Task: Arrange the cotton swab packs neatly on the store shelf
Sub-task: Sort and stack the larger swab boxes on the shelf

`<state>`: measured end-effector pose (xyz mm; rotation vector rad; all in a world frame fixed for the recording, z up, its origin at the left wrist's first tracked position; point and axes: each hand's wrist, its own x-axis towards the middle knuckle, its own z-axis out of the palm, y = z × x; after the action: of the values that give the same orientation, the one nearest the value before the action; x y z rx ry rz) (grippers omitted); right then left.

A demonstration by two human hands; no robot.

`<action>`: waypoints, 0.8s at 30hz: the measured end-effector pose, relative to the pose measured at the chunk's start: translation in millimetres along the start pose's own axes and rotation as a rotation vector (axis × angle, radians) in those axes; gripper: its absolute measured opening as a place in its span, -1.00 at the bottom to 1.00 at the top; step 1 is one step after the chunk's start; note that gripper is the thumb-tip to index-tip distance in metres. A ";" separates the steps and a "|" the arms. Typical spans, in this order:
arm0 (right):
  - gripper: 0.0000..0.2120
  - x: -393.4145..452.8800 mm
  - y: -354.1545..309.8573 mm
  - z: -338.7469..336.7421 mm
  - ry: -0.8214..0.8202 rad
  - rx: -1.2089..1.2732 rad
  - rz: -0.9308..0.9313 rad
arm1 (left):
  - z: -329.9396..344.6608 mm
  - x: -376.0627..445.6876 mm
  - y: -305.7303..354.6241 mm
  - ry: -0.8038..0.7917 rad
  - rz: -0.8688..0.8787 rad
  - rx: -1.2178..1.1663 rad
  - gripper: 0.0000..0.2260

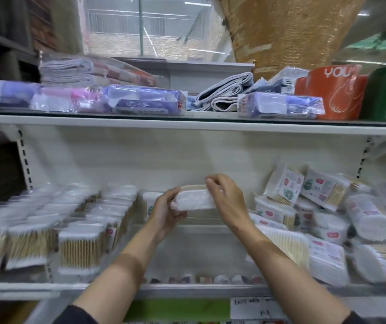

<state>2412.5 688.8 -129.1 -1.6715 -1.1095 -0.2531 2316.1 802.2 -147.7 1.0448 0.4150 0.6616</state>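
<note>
Nearest the lens: two bare forearms reaching up from dark sleeves toward the middle shelf [187, 288]. Left hand [164, 212] cupped under and round the left end of a cotton swab pack [195, 199], thumb on the front face. Right hand [225, 195] curled over the top right corner, fingertips [210, 180] hooked behind the upper edge. Held level between both hands, cotton-tip face toward the camera, above the open gap in mid-shelf and clear of the shelf floor. Likely gripped at both ends to keep it square while being lined up for setting down; judged from posture only.

To the left, tidy rows of swab packs [47, 230] standing upright, wooden sticks showing through clear wrap, tips up, set front to back in files. Presumably the pattern to be matched. Just behind the held pack, another upright pack [151, 204], apparently the start of the next file.

To the right, a loose heap of swab packs [315, 206] lying tilted and overlapping, labels facing every way, some round tubs [371, 216] among them. Evidently the unsorted stock, so roughly half the shelf judged done.

Above, on the upper shelf [187, 122], wrapped tissue packs [145, 99], folded cloths [224, 92] and an orange mug [334, 90]. Below, a handwritten price tag [255, 307], writing too blurred to read.

Next move calls for lowering the pack upright beside the last file, edges flush.
</note>
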 end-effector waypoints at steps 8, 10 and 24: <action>-0.69 -1.3 3.8 6.4 0.067 0.421 0.232 | -6.7 3.7 -3.2 0.037 0.120 0.014 -0.64; -0.50 -2.1 7.4 6.0 0.007 0.474 0.251 | -9.5 4.1 -3.8 0.033 0.130 0.011 -0.67; -0.54 2.1 9.1 -1.1 0.032 0.274 0.322 | -6.5 -9.3 -9.5 0.035 0.279 0.430 -0.72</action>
<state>2420.9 689.1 -133.1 -1.5636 -0.7961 0.0760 2308.2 797.0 -159.0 1.5188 0.4574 0.8615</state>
